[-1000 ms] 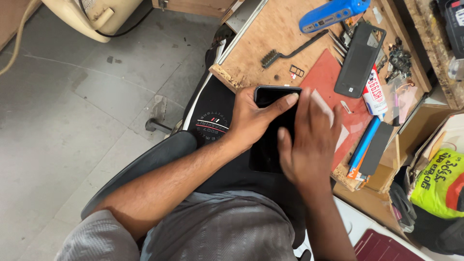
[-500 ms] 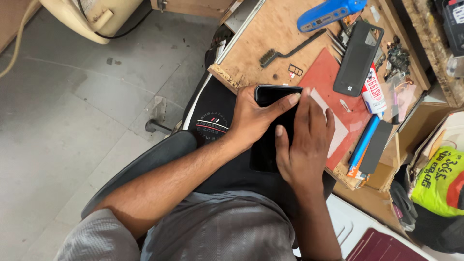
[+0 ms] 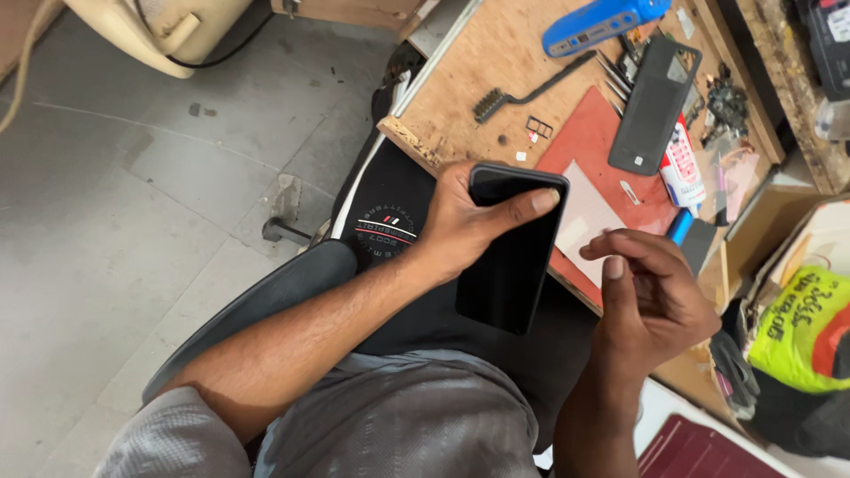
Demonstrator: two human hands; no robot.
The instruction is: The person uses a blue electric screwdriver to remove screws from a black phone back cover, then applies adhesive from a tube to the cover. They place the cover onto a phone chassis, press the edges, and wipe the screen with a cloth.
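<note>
Our left hand has its fingers clamped on the black phone: the thumb lies flat across the dark glass near the top edge, and the rest wrap behind the case. The phone hangs over our lap, its top corner just beside the worktop edge, its long axis running from that edge down toward our body, slightly tilted.

Our right hand is off the phone, just to its right, fingers curled loosely together with the tips nearly meeting; we cannot tell whether they pinch anything small. The left hand is plainly the nearer one, since it carries the phone, which lies to the left of the right fingertips.

Beyond the phone's top edge, a red mat holds a pale sheet and a dark back cover. Farther from the phone lie a small black brush, a blue tool, and a glue tube.
</note>
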